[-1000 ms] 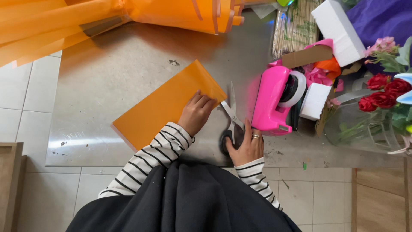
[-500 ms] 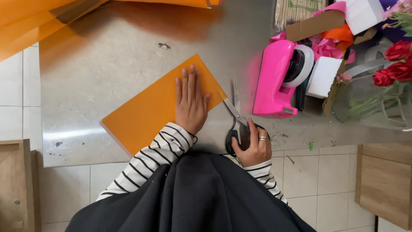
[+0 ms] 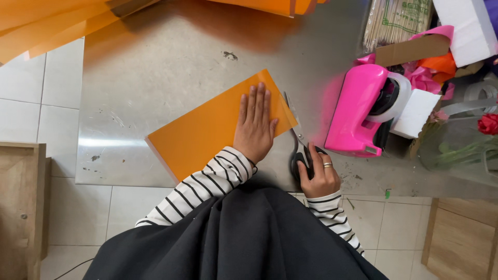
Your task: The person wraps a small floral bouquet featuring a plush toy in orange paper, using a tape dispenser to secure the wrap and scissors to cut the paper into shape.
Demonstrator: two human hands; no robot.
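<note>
An orange sheet of paper (image 3: 202, 129) lies flat on the grey metal table (image 3: 171, 62). My left hand (image 3: 254, 127) rests palm-down on its right part, fingers together and stretched out. Black-handled scissors (image 3: 296, 142) lie on the table just right of the sheet, blades pointing away from me. My right hand (image 3: 319, 176) grips the scissor handles near the table's front edge; a ring is on one finger.
A pink tape dispenser (image 3: 360, 111) with a white roll stands right of the scissors. Behind it are pink and orange paper scraps, a white box (image 3: 464, 26) and a bundle of sticks (image 3: 394, 21). Red flowers (image 3: 487, 124) lie far right. Large orange sheets (image 3: 46, 26) hang top left.
My left hand went from a curled grip at the sheet's edge to lying flat on it. The view shifted, and the scissors stayed under my right hand.
</note>
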